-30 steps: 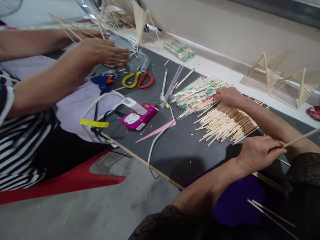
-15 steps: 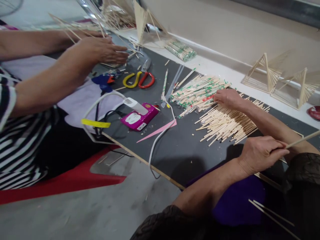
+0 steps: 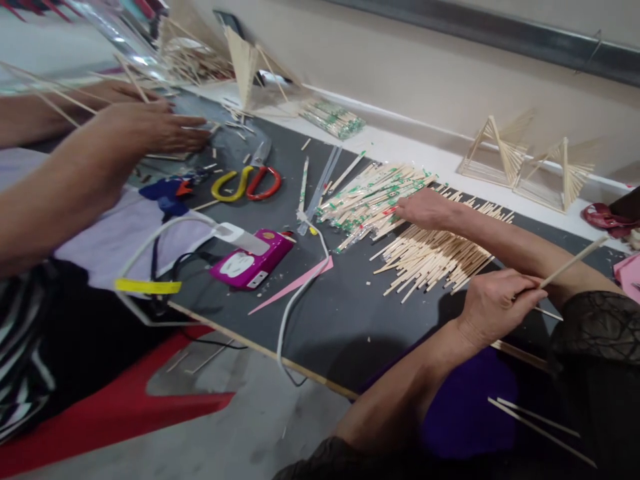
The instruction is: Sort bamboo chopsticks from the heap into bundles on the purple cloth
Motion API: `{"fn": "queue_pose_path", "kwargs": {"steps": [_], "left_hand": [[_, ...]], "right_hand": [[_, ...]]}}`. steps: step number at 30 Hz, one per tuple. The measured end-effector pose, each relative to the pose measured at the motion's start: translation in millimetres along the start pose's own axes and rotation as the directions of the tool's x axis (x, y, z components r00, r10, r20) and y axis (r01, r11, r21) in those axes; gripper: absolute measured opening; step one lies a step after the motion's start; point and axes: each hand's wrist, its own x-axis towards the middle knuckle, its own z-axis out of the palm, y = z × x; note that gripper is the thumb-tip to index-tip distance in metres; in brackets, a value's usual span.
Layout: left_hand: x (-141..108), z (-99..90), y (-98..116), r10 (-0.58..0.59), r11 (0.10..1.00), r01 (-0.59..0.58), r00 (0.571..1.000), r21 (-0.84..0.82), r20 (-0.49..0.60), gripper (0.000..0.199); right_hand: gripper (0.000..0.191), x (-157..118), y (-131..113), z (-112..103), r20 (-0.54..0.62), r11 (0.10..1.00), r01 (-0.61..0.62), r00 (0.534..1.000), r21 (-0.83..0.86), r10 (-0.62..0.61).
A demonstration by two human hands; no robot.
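My left hand [image 3: 500, 303] is closed around a pale wooden chopstick [image 3: 575, 260], which slants up to the right from my thumb and fingers. Farther up the table my right hand [image 3: 425, 210] reaches across, its fingertips pressed together at the edge of a pile of plastic-wrapped chopsticks [image 3: 373, 193] with green print. A red bit of wrapper shows at those fingertips; what is between them is hidden. Under my right forearm lies a heap of bare chopsticks [image 3: 435, 253]. Two thin sticks [image 3: 540, 427] lie low at the right, over my dark clothing.
Left of the wrapped pile are a purple power strip [image 3: 253, 260], a white cable [image 3: 287, 320], a pink paper triangle [image 3: 295, 283] and red-yellow scissors [image 3: 247, 183]. A co-worker's hands [image 3: 145, 130] handle sticks at the left. Stick models [image 3: 493, 153] stand by the wall.
The view has swung, so most of the table appears farther left. My left hand still grips the chopstick, and my right hand stays at the wrapped pile.
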Motion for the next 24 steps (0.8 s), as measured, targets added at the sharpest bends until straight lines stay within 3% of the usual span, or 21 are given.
{"fn": "queue_pose_path", "kwargs": {"steps": [3,5,7,9,17,21,24], "left_hand": [[0.4,1.0,1.2,0.017,1.000,-0.017,1.000,-0.006,-0.012,0.023],[0.5,1.6,2.3,0.041,0.999,-0.042,0.999,-0.019,-0.032,0.023],[0.5,2.0,3.3,0.046,0.999,-0.047,0.998,-0.025,-0.033,0.022],[0.4,2.2,3.9,0.021,1.000,-0.021,1.000,-0.020,-0.002,0.020],[0.1,2.9,3.3,-0.048,0.999,0.049,0.998,-0.012,0.043,0.017],[0.1,2.6,4.2,-0.046,0.999,0.047,0.998,-0.008,0.048,0.018],[0.4,2.5,4.4,-0.036,0.999,0.037,0.998,-0.011,0.044,0.018]], "right_hand": [[0.036,-17.0,17.6,-7.6,-0.074,0.981,-0.183,0.980,0.067,0.187],[0.033,-30.2,34.3,-10.7,-0.135,0.937,-0.327,0.930,0.121,0.342],[0.031,-42.4,50.4,-9.9,-0.248,0.935,-0.328,0.902,0.134,0.352],[0.031,-51.7,60.8,-5.4,-0.252,0.937,-0.327,0.903,0.123,0.348],[0.024,-63.0,47.9,8.4,-0.024,0.963,-0.253,0.966,0.096,0.256],[0.019,-67.2,56.0,11.6,-0.097,0.939,-0.299,0.943,0.169,0.318],[0.014,-69.0,65.3,15.2,-0.191,0.886,-0.309,0.901,0.346,0.389]]}}
